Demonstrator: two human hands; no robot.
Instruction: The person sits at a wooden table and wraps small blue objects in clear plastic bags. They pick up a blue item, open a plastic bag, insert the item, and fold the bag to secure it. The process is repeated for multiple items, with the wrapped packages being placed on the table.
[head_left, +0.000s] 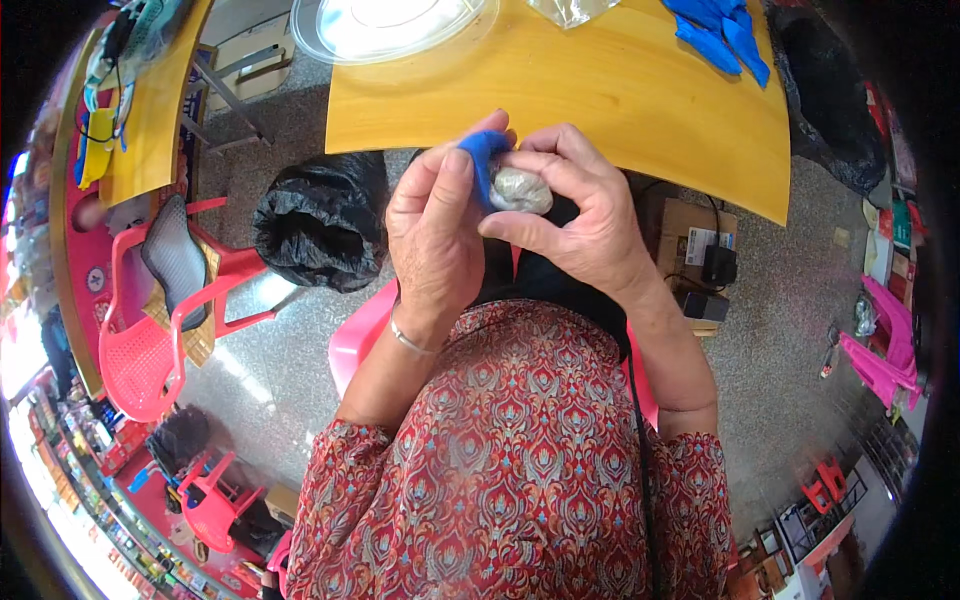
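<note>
Just off the near edge of the table, my two hands are close together in front of my chest. My left hand (433,225) pinches a limp blue piece (481,160), perhaps a cut balloon, between thumb and fingers. Against its right side rests a pale grey ball (523,191) that looks wrapped in thin clear plastic. Around the ball, the thumb and fingers of my right hand (592,215) are closed. The blue piece touches the ball's left side; I cannot tell how far it reaches around it. Some fingertips are hidden behind both things.
On the yellow table (560,90) lie several blue pieces (720,35), a clear round plastic lid or tray (395,50) and a clear bag (572,8). A black bag-lined bin (318,225) stands left, near a pink chair (150,340). A cardboard box (690,235) stands under the table.
</note>
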